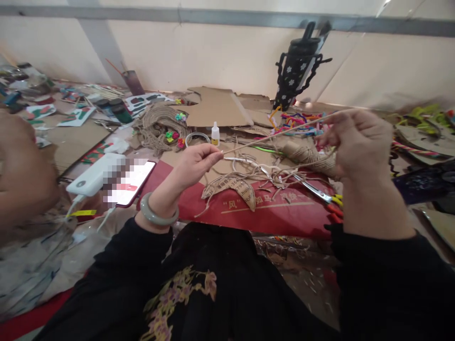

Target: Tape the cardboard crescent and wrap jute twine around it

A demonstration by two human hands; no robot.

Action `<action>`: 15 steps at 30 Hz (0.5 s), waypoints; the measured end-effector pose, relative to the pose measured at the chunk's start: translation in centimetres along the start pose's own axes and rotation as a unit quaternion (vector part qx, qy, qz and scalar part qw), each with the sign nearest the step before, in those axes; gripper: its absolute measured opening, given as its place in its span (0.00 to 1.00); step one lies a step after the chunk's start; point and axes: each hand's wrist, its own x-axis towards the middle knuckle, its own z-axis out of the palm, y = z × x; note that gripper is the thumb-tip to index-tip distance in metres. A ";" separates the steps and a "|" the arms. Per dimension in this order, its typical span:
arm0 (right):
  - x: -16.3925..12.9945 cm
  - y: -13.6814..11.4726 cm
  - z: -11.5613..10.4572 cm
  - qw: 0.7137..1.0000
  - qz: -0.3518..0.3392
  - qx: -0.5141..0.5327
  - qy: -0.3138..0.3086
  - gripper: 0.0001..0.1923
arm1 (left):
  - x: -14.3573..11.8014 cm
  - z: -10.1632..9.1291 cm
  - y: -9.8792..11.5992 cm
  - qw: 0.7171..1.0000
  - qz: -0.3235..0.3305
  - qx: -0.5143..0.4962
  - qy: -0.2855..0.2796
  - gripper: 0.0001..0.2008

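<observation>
A length of brown twine (273,136) is stretched taut between my hands, rising to the right. My left hand (194,166), with a pale bangle at the wrist, pinches its lower end between thumb and fingertips. Higher up, my right hand (364,142) is closed on the other end. Under the twine lie loose cut strands and a curved cardboard piece (231,189) with printed writing. A ball of twine (311,157) sits just behind my right hand. Scissors (314,189) with red and yellow handles lie below it.
A small glue bottle (215,135) stands behind my left hand. Farther back are a coiled twine bundle (159,124), cardboard sheets (216,106) and a black flowered tumbler (295,71). At left are a phone (133,182), a white power bank (94,175) and another person's arm (24,170).
</observation>
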 end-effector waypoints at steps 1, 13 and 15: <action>0.5 0.3 -0.7 0.999 0.001 -0.012 0.043 0.09 | 0.0 -0.1 -0.3 1.000 -0.008 0.002 -0.001 0.10; 2.7 7.4 -8.6 0.919 0.107 -0.374 0.072 0.09 | -1.6 -1.7 -3.5 0.998 -0.048 0.026 0.006 0.11; 1.6 6.7 -6.8 0.882 0.050 -0.469 0.006 0.13 | -1.8 -1.3 -3.7 0.998 -0.051 0.022 0.003 0.12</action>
